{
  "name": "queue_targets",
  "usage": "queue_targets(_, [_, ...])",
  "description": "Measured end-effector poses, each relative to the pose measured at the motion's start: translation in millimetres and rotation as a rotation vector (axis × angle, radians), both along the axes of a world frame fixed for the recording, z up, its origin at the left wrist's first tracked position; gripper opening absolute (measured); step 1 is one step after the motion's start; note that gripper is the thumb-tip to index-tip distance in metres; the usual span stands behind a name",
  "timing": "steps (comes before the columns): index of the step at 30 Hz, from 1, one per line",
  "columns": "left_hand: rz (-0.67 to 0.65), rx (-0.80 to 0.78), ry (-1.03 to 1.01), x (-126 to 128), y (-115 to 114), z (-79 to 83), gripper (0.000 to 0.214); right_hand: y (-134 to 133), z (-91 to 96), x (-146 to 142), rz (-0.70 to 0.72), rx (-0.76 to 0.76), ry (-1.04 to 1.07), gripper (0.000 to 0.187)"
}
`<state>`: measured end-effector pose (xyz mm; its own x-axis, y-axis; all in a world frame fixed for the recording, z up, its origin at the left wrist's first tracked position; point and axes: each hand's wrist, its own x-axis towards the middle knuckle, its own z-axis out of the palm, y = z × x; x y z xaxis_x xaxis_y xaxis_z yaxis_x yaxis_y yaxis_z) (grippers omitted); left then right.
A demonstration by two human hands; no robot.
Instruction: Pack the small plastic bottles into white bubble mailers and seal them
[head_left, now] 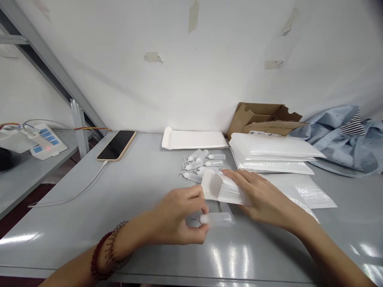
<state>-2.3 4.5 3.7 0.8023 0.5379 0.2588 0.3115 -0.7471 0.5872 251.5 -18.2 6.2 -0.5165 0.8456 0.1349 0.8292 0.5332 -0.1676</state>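
Between thumb and fingers, my left hand [182, 217] pinches a small translucent plastic squeeze bottle [220, 219] at its cap end. The bottle lies roughly level over the table, its base pointing right. My right hand [260, 193] grips a white bubble mailer [231, 191], whose mouth gapes toward my left hand, just above the bottle. Behind the mailer several similar squeeze bottles [196, 164] with looped cap straps lie in a loose group, partly hidden by it. The mailer's far end is covered by my right hand.
A stack of white bubble mailers [272, 147] stands at right, with more mailers [311, 191] in front. One mailer [196, 139] lies by the wall. Behind are a cardboard box [266, 115] and blue cloth [329, 135]. A charging phone [116, 145] with a white cable [86, 189] is at left.
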Motion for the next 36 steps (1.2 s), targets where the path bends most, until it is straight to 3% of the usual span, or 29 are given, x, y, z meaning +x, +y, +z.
queue_targets(3, [0.106,-0.048,-0.142,-5,8,6.9,0.003,-2,2.9,-4,0.017,-0.033,-0.007,0.079])
queue_targets(6, [0.199,0.101,-0.087,-8,14,2.9,0.002,-6,4.8,-11,0.046,-0.053,-0.004,0.084])
queue_targets(10, [0.166,0.311,0.088,-9,16,-5.3,0.008,-9,2.9,-19,0.063,-0.025,0.010,0.077])
queue_targets(17, [0.201,0.603,0.298,-9,14,-2.3,0.005,-9,-3.0,-21,0.066,-0.009,0.010,0.080])
queue_targets(21, [0.161,0.717,0.281,-6,10,-4.4,0.007,-12,-9.0,-27,0.068,0.010,-0.027,0.083])
queue_targets(27, [0.095,0.462,0.117,2,-1,-7.0,0.020,-16,-12.8,-38,0.102,0.032,-0.011,0.085])
queue_targets(32, [-0.032,0.026,-0.099,9,-6,-5.5,0.026,-18,-10.5,-39,0.101,0.041,0.036,0.085])
queue_targets(34, [0.010,-0.132,-0.183,9,-4,-2.3,0.023,-17,-6.9,-33,0.078,0.051,0.055,0.083])
queue_targets(36, [0.156,-0.214,-0.256,5,1,1.3,0.020,-16,-1.6,-25,0.023,0.076,0.068,0.080])
